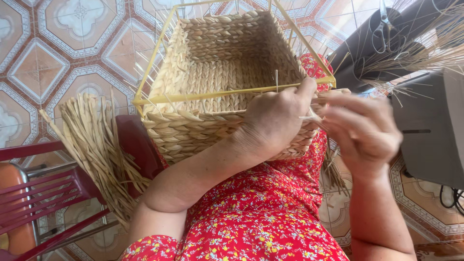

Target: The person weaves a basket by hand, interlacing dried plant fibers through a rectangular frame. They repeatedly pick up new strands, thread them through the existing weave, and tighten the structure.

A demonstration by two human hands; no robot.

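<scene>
A square woven straw basket (212, 72) on a yellow wire frame (159, 98) rests on my lap, over a red flowered dress. My left hand (273, 121) presses against the basket's near wall by the rim, thumb up at the yellow wire. My right hand (362, 130) is just to its right, fingers pinched on a pale straw strand (309, 117) that runs between the two hands at the basket's corner. The right hand is blurred.
A bundle of braided straw (96, 145) hangs over a dark red chair (53, 193) at the left. Loose dry straw (420, 53) and scissors (384, 29) lie on a dark grey surface at the upper right. The floor is patterned tile (72, 48).
</scene>
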